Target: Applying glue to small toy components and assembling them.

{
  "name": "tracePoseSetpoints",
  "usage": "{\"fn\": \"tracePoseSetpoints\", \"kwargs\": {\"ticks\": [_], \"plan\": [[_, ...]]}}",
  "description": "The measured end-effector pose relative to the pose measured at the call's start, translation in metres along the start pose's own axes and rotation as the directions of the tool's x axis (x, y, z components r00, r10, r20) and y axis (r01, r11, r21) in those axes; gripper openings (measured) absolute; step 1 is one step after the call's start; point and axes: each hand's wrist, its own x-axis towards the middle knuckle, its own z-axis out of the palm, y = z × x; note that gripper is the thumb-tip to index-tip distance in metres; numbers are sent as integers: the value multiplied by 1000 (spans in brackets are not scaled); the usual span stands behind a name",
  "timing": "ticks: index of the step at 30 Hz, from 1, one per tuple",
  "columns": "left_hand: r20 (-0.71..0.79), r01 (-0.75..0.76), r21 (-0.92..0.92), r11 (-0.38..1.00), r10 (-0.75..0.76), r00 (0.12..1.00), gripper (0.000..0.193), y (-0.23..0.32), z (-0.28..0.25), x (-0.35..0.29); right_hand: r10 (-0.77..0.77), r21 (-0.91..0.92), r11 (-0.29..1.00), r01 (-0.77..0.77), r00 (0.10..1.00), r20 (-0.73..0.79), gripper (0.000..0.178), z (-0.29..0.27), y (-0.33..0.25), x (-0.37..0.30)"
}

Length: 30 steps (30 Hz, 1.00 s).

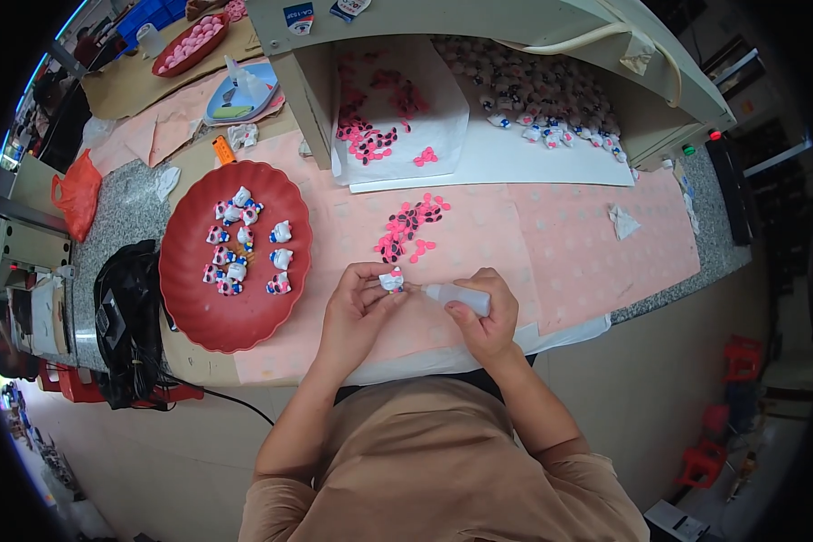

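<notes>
My left hand [357,303] pinches a small white and pink figurine [392,280] between thumb and fingers. A small white squeeze bottle [458,297] lies in my right hand [488,312], its tip pointing left and touching the figurine. Both hands hover over the pink paper-covered table [560,244]. Just beyond them lies a scatter of small pink and black bow pieces [410,226].
A red scalloped tray [235,316] at my left holds several white, pink and blue figurines [239,244]. A white sheet [515,158] under a shelf carries more bows and many figurines [551,108]. A black bag [126,316] sits at the far left, a second red tray [190,45] at the back.
</notes>
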Motion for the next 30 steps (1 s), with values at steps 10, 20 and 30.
{"fn": "tracePoseSetpoints", "kwargs": {"ticks": [10,20,30], "plan": [[-1,7,-34,999,-7,1000,32,1,1,-1,13,-33,999,-14,1000,-20,28,0,-2,2],[-42,-13,-21,1000,12,999,35,-4,-1,0,104,12,994,-105,994,44,23,-2,-3,3],[-104,-34,-232,972,9,995,37,-2,-24,-9,312,-199,946,-258,890,332,21,-2,5,56]]}}
